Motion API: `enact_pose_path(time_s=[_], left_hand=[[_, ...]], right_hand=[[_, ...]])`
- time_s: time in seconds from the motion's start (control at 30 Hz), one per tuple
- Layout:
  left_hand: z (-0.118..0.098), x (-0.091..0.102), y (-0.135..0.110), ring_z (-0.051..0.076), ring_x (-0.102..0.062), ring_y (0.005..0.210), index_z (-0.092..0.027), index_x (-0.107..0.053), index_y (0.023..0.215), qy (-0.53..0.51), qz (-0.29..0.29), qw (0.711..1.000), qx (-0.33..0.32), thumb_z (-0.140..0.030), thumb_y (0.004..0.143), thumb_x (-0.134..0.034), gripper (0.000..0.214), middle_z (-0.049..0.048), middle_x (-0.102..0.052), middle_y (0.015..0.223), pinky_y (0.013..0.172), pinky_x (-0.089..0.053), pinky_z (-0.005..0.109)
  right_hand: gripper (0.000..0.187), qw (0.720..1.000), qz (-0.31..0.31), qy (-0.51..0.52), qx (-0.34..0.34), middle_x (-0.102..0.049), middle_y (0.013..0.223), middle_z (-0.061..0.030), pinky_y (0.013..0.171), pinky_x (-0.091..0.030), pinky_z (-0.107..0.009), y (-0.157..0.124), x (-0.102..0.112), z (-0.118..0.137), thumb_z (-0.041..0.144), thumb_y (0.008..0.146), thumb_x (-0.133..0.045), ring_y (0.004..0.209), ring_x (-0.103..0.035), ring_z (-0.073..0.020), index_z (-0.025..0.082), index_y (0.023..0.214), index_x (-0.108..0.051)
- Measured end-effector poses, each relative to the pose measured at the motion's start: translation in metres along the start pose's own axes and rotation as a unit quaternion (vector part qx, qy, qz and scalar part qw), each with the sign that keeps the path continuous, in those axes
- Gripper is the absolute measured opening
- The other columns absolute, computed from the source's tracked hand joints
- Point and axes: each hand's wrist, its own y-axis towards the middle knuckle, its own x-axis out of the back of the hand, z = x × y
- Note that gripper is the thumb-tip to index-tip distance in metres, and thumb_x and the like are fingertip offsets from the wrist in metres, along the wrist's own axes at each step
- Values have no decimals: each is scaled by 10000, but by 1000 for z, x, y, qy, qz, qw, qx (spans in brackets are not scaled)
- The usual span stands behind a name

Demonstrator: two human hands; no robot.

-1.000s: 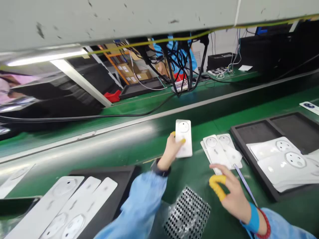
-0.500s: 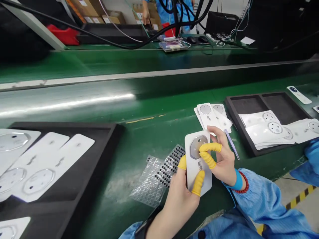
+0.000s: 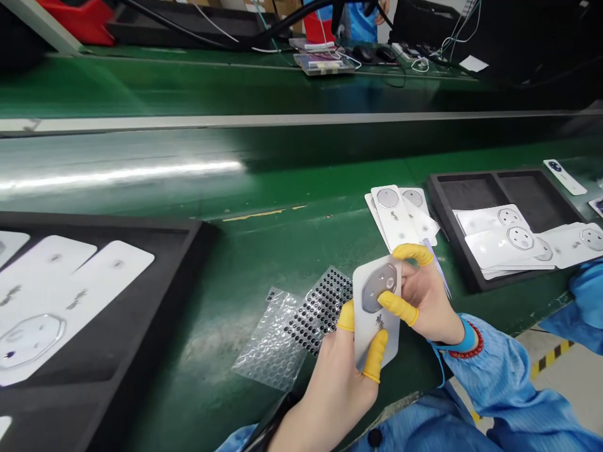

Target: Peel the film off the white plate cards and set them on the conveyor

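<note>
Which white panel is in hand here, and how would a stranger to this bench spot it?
On the green bench, look at the near edge, just left of the black tray of white panels. The white panel is the only one lifted off the surface, gripped between the left hand and right hand with yellow fingertip covers, while the fanned stack behind it lies flat.

The left hand (image 3: 336, 389) partly hides the white plate (image 3: 370, 336).
</note>
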Motion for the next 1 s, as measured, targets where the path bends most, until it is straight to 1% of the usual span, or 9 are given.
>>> enact_pose_path(time_s=[0.1, 0.2, 0.4, 0.53, 0.67, 0.77, 0.83, 0.93, 1.0], left_hand=[[-3, 0, 3, 303, -696, 894, -217, -501, 1227, -44, 21, 999, 25, -285, 863, -587, 381, 113, -715, 932, 730, -570, 410], [-6, 1, 6, 282, -695, 894, -251, -516, 1243, -96, 38, 994, 44, -321, 883, -583, 373, 94, -718, 971, 714, -577, 373], [-12, 2, 6, 227, -691, 845, -283, -453, 1331, -202, 54, 975, 74, -310, 874, -622, 488, 68, -694, 1074, 749, -596, 347], [-14, 3, 7, 246, -692, 898, -286, -463, 1319, -199, 56, 976, 63, -302, 875, -619, 471, 78, -677, 1120, 763, -594, 361], [-10, 1, 3, 286, -686, 950, -259, -507, 1256, -144, 51, 987, 51, -308, 875, -594, 394, 120, -672, 1163, 721, -595, 374], [-5, -1, 0, 345, -649, 1052, -221, -483, 1270, -86, 14, 994, 61, -306, 824, -642, 481, 159, -674, 1140, 781, -581, 429], [-5, 0, 0, 347, -651, 1039, -210, -475, 1270, -77, 11, 995, 62, -295, 806, -660, 507, 157, -682, 1099, 820, -567, 452], [-10, 5, 8, 278, -693, 885, -232, -497, 1242, -140, 55, 986, 68, -309, 857, -620, 412, 122, -695, 1075, 745, -587, 402], [-15, 9, 14, 245, -700, 870, -246, -496, 1246, -206, 52, 974, 78, -334, 878, -614, 396, 104, -692, 1118, 687, -592, 342]], right_hand=[[517, 998, -38, -22, -34, -654, 834, 19, 653, -614, -312, 1, -1, 4, 396, 768, -790, 716, -710, -175, 298, 1102, -407], [513, 995, -68, -38, -58, -651, 805, 23, 643, -623, -317, 2, -2, 4, 464, 757, -776, 688, -707, -171, 290, 1072, -410], [504, 996, -30, -22, -82, -675, 838, 6, 660, -629, -319, 5, 1, 6, 475, 799, -729, 721, -724, -172, 282, 1114, -386], [473, 997, -1, 10, -83, -688, 888, -1, 708, -630, -329, 5, 3, 9, 383, 830, -719, 791, -736, -181, 287, 1144, -378], [509, 996, 7, 17, -88, -685, 904, 7, 722, -630, -340, 3, 3, 11, 363, 802, -752, 820, -739, -191, 294, 1134, -372], [536, 995, 3, 0, -100, -682, 887, 6, 687, -632, -340, 2, 2, 12, 391, 767, -784, 812, -739, -205, 293, 1094, -369], [535, 995, -12, -15, -101, -680, 868, 6, 658, -629, -327, 1, 1, 12, 402, 758, -791, 784, -737, -202, 290, 1073, -373], [498, 996, -23, -15, -86, -680, 822, 23, 625, -619, -295, 0, 1, 9, 400, 785, -770, 721, -725, -176, 290, 1088, -391], [429, 996, -7, -15, -83, -689, 848, 16, 621, -616, -281, -2, 1, 7, 401, 846, -707, 730, -721, -163, 290, 1138, -413]])
